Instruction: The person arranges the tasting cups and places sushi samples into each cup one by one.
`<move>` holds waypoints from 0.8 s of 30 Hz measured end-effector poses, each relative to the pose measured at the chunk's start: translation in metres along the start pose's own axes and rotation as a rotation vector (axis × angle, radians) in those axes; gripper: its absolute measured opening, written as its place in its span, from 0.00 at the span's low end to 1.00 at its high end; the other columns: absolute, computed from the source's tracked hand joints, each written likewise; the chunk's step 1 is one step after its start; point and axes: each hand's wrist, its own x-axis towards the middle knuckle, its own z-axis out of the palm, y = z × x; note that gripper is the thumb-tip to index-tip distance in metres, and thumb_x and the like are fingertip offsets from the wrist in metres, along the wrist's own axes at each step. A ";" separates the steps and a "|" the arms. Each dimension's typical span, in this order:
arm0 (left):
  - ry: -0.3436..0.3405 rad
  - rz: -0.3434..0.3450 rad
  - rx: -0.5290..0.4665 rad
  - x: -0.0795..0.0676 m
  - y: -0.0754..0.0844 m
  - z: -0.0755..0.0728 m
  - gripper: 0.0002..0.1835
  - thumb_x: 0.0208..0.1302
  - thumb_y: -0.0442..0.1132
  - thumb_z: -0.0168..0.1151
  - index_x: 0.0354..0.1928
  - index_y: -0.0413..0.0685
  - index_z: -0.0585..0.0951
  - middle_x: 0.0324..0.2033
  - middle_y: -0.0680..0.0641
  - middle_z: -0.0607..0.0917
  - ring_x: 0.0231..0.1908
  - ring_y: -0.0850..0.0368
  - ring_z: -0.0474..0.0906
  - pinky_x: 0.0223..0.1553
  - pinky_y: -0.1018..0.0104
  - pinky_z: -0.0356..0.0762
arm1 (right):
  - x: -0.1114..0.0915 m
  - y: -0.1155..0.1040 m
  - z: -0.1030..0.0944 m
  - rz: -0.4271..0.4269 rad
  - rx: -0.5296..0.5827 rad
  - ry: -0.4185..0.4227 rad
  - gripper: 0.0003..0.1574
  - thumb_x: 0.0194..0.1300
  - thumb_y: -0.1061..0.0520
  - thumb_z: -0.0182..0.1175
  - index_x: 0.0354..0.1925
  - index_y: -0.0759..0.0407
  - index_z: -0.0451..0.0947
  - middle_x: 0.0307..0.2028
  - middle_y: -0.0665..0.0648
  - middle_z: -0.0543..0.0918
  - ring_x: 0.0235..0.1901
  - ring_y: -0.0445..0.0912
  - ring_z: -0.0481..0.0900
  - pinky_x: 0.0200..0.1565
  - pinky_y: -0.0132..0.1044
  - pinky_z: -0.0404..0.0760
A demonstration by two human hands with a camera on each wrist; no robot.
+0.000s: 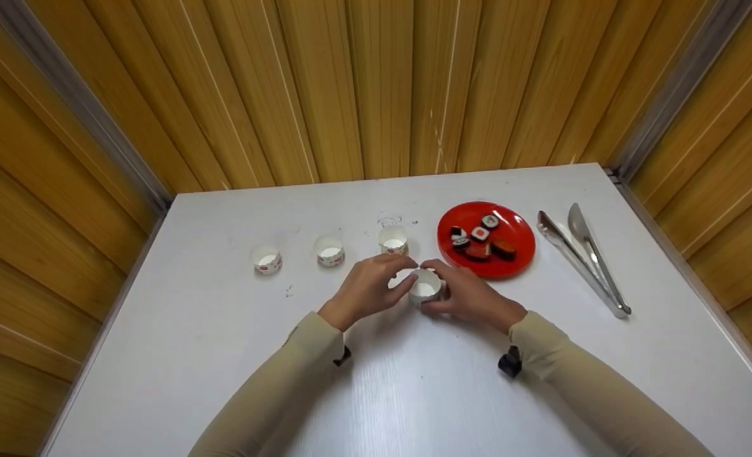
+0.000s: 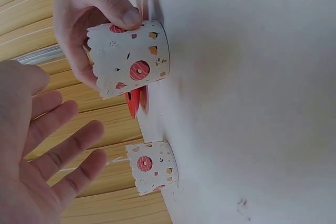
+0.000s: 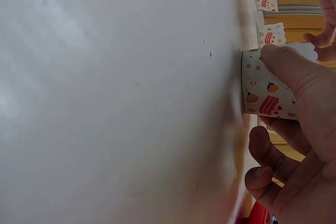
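Note:
In the head view my right hand (image 1: 471, 295) grips a white paper baking cup (image 1: 425, 287) from its right side, the cup upright with its mouth facing up. Red cake and doughnut prints cover the wall of this cup (image 2: 131, 59) in the left wrist view. Seen from the right wrist, the thumb of the right hand (image 3: 315, 129) lies along the cup's side, and two fingers curl free of it. My left hand (image 1: 372, 285) is just left of the cup. Its relaxed fingers (image 2: 79, 174) hold nothing and stand apart from the cup in the left wrist view.
Three more baking cups stand in a row: the left cup (image 1: 266, 261), the middle cup (image 1: 329, 252) and one (image 1: 393, 240) behind my hands. A red plate (image 1: 521, 254) with several sushi pieces (image 1: 479, 234) lies behind the right hand. Metal tongs (image 1: 594, 279) rest farther right.

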 end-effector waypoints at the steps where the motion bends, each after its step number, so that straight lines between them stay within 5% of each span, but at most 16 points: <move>1: -0.006 -0.001 -0.003 -0.001 0.000 0.001 0.12 0.74 0.44 0.63 0.50 0.45 0.87 0.47 0.50 0.89 0.45 0.56 0.86 0.45 0.62 0.83 | 0.000 0.000 0.000 -0.002 -0.001 -0.001 0.45 0.58 0.47 0.78 0.69 0.46 0.69 0.33 0.45 0.80 0.31 0.42 0.77 0.35 0.39 0.79; 24: -0.137 0.038 -0.084 -0.006 0.009 0.008 0.14 0.72 0.41 0.64 0.55 0.46 0.85 0.47 0.47 0.90 0.39 0.54 0.86 0.43 0.59 0.82 | -0.001 -0.003 -0.003 -0.032 -0.046 -0.005 0.44 0.59 0.50 0.78 0.69 0.49 0.68 0.27 0.45 0.78 0.28 0.42 0.75 0.35 0.38 0.77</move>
